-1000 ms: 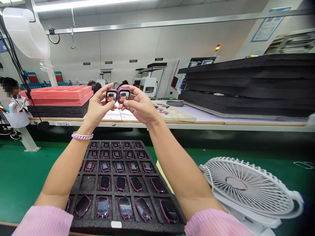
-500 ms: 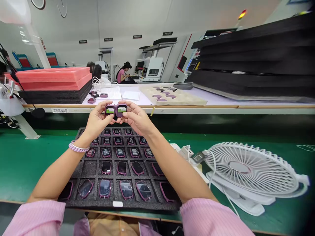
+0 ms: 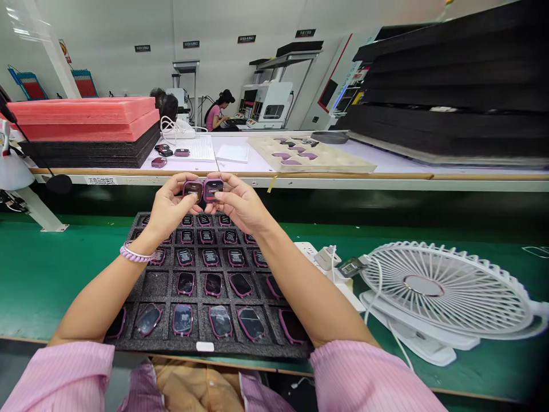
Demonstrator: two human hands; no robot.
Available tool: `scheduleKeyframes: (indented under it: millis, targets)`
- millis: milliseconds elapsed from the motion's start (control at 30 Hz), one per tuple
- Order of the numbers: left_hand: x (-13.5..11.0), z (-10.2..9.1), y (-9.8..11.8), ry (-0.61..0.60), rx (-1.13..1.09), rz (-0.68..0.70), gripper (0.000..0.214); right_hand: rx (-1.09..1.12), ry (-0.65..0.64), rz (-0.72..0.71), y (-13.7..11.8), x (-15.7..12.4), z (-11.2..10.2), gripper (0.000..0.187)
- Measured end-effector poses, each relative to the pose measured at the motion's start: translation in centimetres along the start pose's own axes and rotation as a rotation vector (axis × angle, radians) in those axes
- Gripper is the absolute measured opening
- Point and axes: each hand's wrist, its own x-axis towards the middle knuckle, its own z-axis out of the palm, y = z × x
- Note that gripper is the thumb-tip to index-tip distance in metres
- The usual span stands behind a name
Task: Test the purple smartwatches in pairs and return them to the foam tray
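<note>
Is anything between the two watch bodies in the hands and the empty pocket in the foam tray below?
Nothing visible. The two purple watch bodies are held above the black foam tray; its empty pocket lies open beside the left forearm.

walls: white (image 3: 107, 28) | bench: green mat (image 3: 43, 269) | shelf: white worktop (image 3: 386, 163)

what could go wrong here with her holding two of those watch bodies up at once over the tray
1. The left hand and right hand each pinch a watch and a second watch by fingertips only; one could slip and drop onto the watches in the tray.
2. The two held watches sit edge to edge and may knock and scuff.
3. Fingers lie near the screens, so smudges are likely.
</note>
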Motion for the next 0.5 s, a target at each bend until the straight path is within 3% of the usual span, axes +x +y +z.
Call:
scheduleKeyframes:
  millis: [300,400,500]
  targets:
    - [0.0,-0.1,0.0,-0.027,-0.004,-0.035,0.039,-0.091,0.027,0.012,-0.3,-0.1,0.4,0.053]
    - [-0.6,-0.2,1.9,-0.038,-0.01,-0.01,0.04,-0.095,0.01,-0.002,-1.9,-0.8,0.7,0.048]
    - [-2.4,-1.0,4.8,-0.002,0.058,0.109,0.031,-0.128,0.069,-0.063,-4.8,-3.2,0.5,0.041]
